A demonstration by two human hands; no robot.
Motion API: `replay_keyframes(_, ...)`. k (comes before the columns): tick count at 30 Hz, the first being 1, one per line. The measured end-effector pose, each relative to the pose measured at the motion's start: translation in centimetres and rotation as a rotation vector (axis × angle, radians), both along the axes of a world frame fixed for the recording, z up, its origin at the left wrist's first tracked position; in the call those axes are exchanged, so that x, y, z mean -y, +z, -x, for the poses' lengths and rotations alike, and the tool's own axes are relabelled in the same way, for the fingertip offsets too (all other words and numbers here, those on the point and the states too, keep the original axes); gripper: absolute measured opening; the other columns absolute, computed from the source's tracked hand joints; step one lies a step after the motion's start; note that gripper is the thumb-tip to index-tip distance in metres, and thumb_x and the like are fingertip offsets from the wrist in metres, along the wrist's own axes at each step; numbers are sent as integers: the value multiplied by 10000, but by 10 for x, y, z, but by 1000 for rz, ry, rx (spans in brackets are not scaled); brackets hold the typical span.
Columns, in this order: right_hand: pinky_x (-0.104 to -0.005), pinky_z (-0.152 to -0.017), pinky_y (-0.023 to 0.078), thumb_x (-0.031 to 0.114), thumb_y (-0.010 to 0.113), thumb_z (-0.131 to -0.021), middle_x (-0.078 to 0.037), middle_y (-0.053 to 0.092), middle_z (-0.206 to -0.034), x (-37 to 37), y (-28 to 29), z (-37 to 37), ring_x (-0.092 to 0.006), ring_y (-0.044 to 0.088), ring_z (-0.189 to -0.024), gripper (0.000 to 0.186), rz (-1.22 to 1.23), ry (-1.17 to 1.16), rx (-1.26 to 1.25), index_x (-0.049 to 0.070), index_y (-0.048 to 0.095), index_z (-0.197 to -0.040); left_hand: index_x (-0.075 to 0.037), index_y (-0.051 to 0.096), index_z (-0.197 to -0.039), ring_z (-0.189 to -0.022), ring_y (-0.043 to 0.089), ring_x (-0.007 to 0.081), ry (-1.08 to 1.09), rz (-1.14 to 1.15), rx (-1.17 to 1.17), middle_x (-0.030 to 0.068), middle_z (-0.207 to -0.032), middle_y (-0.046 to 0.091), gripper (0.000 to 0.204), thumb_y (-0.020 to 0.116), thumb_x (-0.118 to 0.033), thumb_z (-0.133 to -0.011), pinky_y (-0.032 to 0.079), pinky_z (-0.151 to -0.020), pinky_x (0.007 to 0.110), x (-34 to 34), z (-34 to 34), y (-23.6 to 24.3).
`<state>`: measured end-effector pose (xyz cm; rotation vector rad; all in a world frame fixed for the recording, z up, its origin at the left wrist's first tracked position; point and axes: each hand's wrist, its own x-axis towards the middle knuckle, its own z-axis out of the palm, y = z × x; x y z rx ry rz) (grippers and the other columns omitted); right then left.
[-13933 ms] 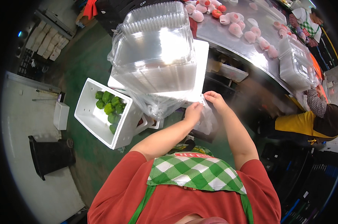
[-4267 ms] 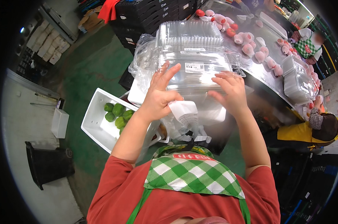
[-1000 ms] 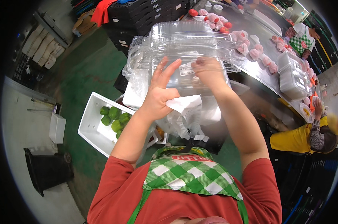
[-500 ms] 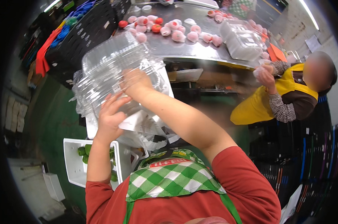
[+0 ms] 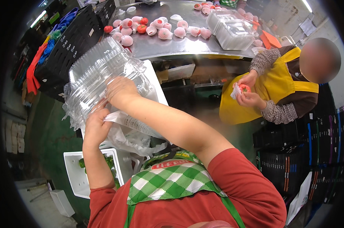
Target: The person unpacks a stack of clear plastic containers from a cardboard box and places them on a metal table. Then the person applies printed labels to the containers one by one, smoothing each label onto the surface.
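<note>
At ten o'clock in the view, the right hand [image 5: 120, 91] lay curled over the near edge of the clamshell stack [image 5: 99, 74], its grip closed on it; the left hand [image 5: 97, 127] pressed flat from below, at six o'clock of the stack, fingers spread against the plastic bag [image 5: 132, 135]. Steadying from both sides seemed wise, since the nested trays looked slippery. The steel surface [image 5: 179, 43] lay at one o'clock beyond.
</note>
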<state>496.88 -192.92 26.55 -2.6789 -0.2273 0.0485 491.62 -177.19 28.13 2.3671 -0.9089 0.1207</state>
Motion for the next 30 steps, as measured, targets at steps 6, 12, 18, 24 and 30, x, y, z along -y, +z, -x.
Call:
replay_keyframes(6,-342,-817,577,190,577,-919,-129,709,-1088,10,17,8,-274,707,-1018,247,10,-98,31,55,697,-1088,20,601,-754,-904,592,391,-8,-10,48,188,-876,630,73,636,-44,-751,464,-779,436,-15,3,6)
replay_keyframes(12,-397,-907,509,276,701,-847,-83,721,-1092,35,9,46,-257,689,-1000,207,-118,139,361,122,746,-978,29,607,-753,-1142,630,352,84,-164,-90,227,-1182,680,73,658,-20,-770,471,-922,379,-40,8,19)
replay_keyframes(18,-445,-1024,385,378,787,-762,18,710,-1096,50,-31,58,-225,597,-1147,286,-400,207,683,201,771,-986,11,593,-740,-702,560,319,180,-79,-304,139,-704,555,122,678,-72,-765,432,-650,378,-43,20,27)
replay_keyframes(24,-424,-995,398,355,795,-752,17,711,-1076,47,-21,51,-214,609,-1095,257,-392,192,709,179,758,-936,28,604,-732,-919,609,343,74,-23,35,217,-948,622,138,691,-69,-776,463,-794,398,-48,21,23)
replay_keyframes(30,-426,-987,401,327,802,-729,26,703,-1019,44,-16,53,-209,608,-1052,240,-409,243,801,165,741,-896,20,661,-758,-1371,436,420,67,113,127,285,-1436,501,104,689,-79,-775,297,-1130,426,-52,13,34)
